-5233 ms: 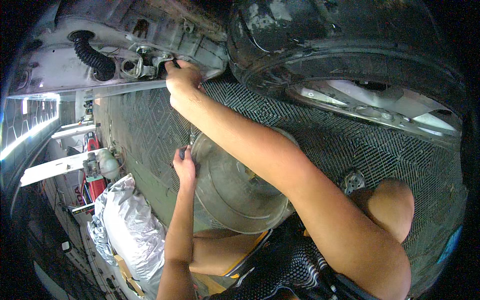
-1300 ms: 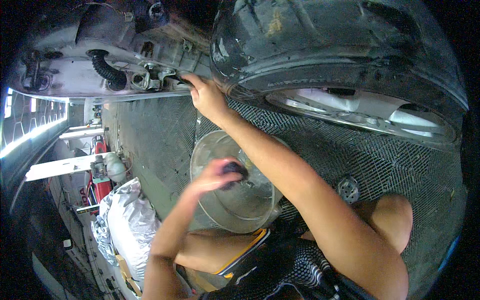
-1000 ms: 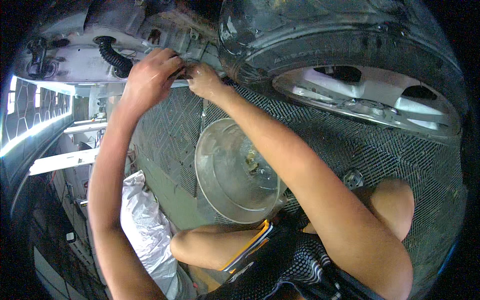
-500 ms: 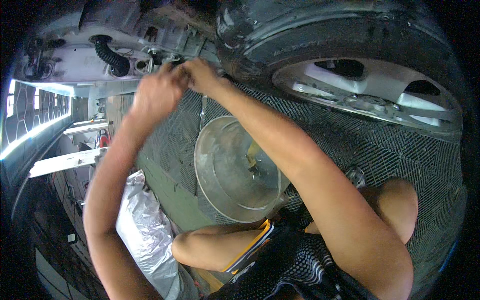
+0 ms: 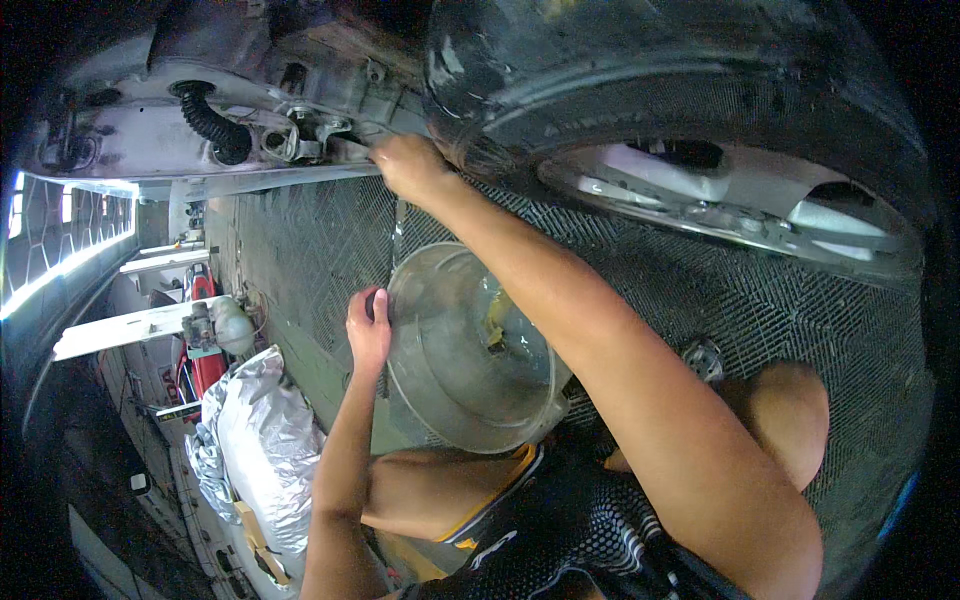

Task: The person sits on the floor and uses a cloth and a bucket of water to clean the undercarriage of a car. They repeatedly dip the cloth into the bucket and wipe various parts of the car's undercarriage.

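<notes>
Across the workshop floor (image 5: 316,362) spreads a dark ribbed mat (image 5: 740,300), with greenish floor along its left edge. To the far left, a crumpled silver sheet (image 5: 262,445) lies in a heap; behind it I make out a white board (image 5: 130,330), red equipment (image 5: 200,290) and a pale rounded vessel (image 5: 234,328). Along the top runs a pale car body (image 5: 110,140) with a black corrugated hose (image 5: 215,125), and beside it a large wheel (image 5: 690,110) with a silver spoked centre.

At the mat's left edge, in front of the crouching person, stands a round translucent tub (image 5: 445,400). Inside is a yellowish scrap (image 5: 494,318) — whether there is liquid around it, I can't tell. Well to the right, near the bent knee (image 5: 790,425), sits a small metal disc (image 5: 702,357) with holes.

The left hand (image 5: 369,328) is by the tub's left rim, its fingers curled around a small dark piece (image 5: 375,304), mostly hidden. The right hand (image 5: 412,167) is up at the car body, near a metal hinge (image 5: 297,145), fingers bent — what they grasp, if anything, I can't see.
</notes>
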Demonstrator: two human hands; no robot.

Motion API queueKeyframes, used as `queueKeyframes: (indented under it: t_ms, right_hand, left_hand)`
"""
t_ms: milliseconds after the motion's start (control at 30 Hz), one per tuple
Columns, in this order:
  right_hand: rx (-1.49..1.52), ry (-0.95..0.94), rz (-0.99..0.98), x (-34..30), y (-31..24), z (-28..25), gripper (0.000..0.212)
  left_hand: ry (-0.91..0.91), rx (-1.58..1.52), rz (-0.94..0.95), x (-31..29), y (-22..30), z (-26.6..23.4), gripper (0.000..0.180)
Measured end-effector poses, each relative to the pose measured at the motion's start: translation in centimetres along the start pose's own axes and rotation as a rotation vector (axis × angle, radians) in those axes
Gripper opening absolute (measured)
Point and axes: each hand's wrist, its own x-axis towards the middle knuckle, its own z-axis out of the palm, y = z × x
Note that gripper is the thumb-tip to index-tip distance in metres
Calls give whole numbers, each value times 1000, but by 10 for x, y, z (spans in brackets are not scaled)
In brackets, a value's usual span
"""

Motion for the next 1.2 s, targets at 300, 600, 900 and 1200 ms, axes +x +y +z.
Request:
queueKeyframes:
  t_ms: [300, 600, 900, 1200]
  right_hand:
    - [374, 320, -135, -8, -15, -8, 36]
    - [150, -6, -67, 6, -24, -36, 35]
    - [198, 25, -201, 7, -6, -28, 35]
    - [415, 324, 236, 9, -44, -16, 21]
  left_hand:
    - [117, -38, -57, -4, 1, 21, 33]
    - [112, -18, -71, -2, -6, 22, 32]
    - [100, -66, -113, 0, -1, 23, 33]
    - [94, -50, -115, 0, -3, 24, 35]
